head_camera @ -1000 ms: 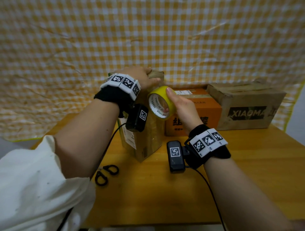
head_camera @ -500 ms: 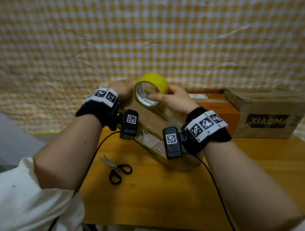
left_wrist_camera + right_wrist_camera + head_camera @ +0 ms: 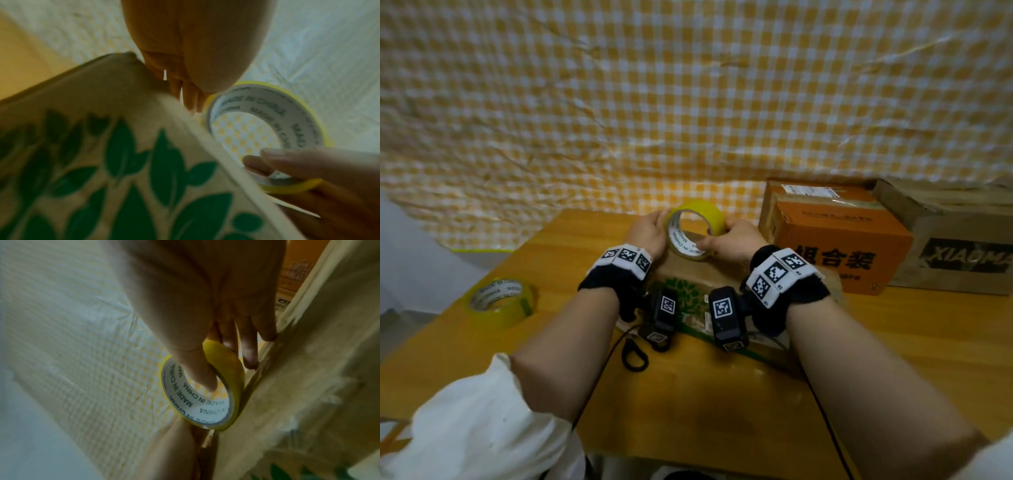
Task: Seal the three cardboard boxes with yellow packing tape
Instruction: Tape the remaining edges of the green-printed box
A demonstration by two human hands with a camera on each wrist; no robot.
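1. Since half a second ago, both hands have carried the tape roll [image 3: 695,230] to the far end of the leaf-printed box [image 3: 690,294], now lying flat.
2. Only the head view shows a second tape roll [image 3: 500,301] at the table's [image 3: 893,342] left edge and a scissor handle [image 3: 634,356].
3. The right hand [image 3: 732,240] grips the roll, thumb [image 3: 197,369] hooked inside its core; the left hand [image 3: 649,234] touches its other side, grip unclear.
4. The core reads "MADE IN CHINA".
5. Farther right, an orange box [image 3: 835,240] stands beside a brown box [image 3: 955,240] marked "XIAOMA".
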